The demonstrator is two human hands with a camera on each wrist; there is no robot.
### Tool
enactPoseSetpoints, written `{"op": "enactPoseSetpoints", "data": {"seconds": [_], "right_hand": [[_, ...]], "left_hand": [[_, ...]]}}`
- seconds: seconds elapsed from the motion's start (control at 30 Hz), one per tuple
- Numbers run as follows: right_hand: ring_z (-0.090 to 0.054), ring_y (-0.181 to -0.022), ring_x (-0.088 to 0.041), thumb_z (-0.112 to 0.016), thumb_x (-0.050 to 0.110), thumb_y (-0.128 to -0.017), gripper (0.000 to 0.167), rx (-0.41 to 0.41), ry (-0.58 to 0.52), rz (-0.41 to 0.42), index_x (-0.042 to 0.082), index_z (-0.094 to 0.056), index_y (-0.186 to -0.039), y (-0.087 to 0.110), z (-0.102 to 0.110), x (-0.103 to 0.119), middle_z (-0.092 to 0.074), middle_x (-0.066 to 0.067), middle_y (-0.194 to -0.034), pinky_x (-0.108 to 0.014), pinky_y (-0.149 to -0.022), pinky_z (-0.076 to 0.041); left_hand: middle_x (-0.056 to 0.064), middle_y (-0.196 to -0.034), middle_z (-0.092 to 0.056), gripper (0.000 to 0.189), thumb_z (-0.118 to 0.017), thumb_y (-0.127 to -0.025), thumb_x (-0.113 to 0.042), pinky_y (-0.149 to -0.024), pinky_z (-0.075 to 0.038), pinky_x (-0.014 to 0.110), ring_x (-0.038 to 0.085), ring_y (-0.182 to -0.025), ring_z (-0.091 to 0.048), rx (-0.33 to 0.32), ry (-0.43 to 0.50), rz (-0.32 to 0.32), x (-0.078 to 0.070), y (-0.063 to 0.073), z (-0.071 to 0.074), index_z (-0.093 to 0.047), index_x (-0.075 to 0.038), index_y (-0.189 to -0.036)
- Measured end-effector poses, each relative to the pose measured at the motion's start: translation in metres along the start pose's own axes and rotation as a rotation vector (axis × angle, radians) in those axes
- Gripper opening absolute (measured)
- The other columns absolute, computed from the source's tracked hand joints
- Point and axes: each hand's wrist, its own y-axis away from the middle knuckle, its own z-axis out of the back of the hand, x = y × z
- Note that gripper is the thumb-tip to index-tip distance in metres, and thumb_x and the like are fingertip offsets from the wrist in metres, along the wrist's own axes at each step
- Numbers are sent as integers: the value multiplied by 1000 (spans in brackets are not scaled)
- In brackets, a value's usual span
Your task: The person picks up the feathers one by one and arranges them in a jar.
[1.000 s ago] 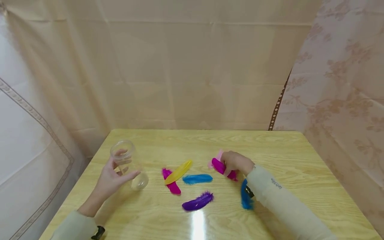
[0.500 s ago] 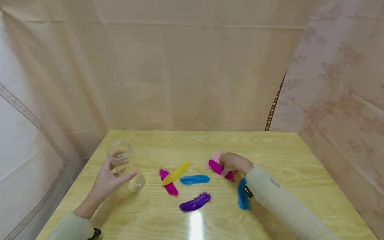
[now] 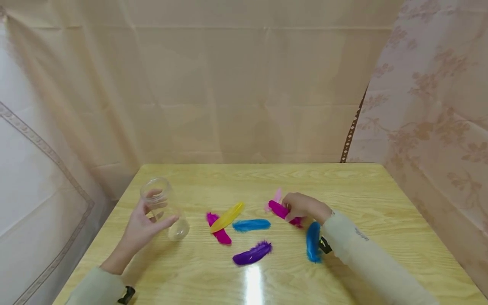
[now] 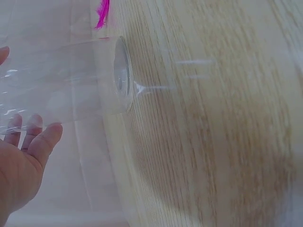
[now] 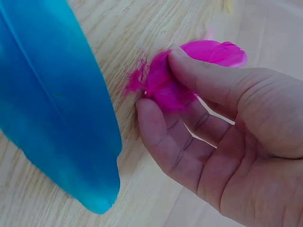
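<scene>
Two grips at once

Pinches a fluffy-ended magenta feather [image 3: 277, 209] in the right hand [image 3: 306, 206], right of centre over the pale wood-grain surface [image 3: 202, 275], near a pale pink feather [image 3: 278, 194]. Curls the left hand [image 3: 138, 228] round a clear, cylindrical jar [image 3: 167, 207] at the surface's left.

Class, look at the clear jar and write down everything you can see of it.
The clear jar is a see-through cylinder, seemingly plastic, with a ringed rim at its mouth and a round base. No lid or contents show. It is over the left part of the table, mouth up, slanting leftward in the head view. The left hand grips its side. Whether the base touches the tabletop is hard to tell.
</scene>
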Motion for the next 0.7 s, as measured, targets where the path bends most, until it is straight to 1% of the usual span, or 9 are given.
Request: {"op": "enactPoseSetpoints", "data": {"seconds": [0.13, 0.2, 0.33, 0.47, 0.57, 0.67, 0.7], "right_hand": [[-61, -74, -17, -81, 2, -84, 15, -14, 24, -3, 5, -69, -92, 3, 3, 1, -69, -5, -89, -33, -72, -57], [-62, -74, -17, -82, 2, -83, 16, -14, 33, 7, 5, -69, -92, 4, 4, 3, -69, -5, -88, -33, -72, -57], [-61, -72, -16, -82, 1, -83, 16, -3, 54, 40, 5, -69, -91, 2, 3, 7, -69, -5, -86, -31, -71, -56], [-60, -73, -17, -82, 1, -83, 18, 12, 62, 14, 5, -68, -93, 0, 2, 9, -68, -5, -87, -32, -70, -57], [-60, -74, -18, -82, 1, -83, 18, 20, 61, -7, 6, -69, -94, -1, 2, 9, -67, -5, -87, -34, -73, -57], [-60, -75, -18, -82, 2, -83, 18, 30, 71, -1, 6, -69, -95, -3, 3, 8, -67, -4, -88, -35, -76, -57], [-60, -76, -17, -82, 2, -83, 17, 35, 71, -3, 6, -69, -94, -4, 4, 8, -67, -4, -88, -35, -76, -57]], "left_hand": [[8, -132, -54, 83, -87, -79, -4, -92, -54, 24, 25, -117, -58, 13, 4, -9, 0, -4, -2, -37, -10, -146], [5, -132, -55, 84, -87, -79, -4, -92, -54, 24, 24, -117, -58, 14, 3, -10, -1, -4, -2, -37, -9, -146], [0, -130, -57, 84, -86, -79, -1, -91, -54, 23, 16, -115, -60, 3, 5, -5, -2, 0, 1, -37, -7, -147], [-1, -129, -57, 84, -86, -79, 0, -91, -53, 21, 16, -115, -60, -1, 9, -9, -1, 1, 2, -37, -6, -147], [2, -129, -56, 85, -86, -78, 0, -91, -54, 23, 18, -115, -60, 1, 6, -13, -1, 0, 1, -37, -6, -147], [9, -131, -55, 85, -87, -78, 0, -91, -54, 23, 15, -114, -60, 1, -4, -13, -1, -1, 0, -37, -7, -147], [12, -132, -55, 85, -87, -78, -1, -90, -54, 22, 16, -114, -60, 1, -9, -15, -2, -2, 0, -37, -7, -146]]}}
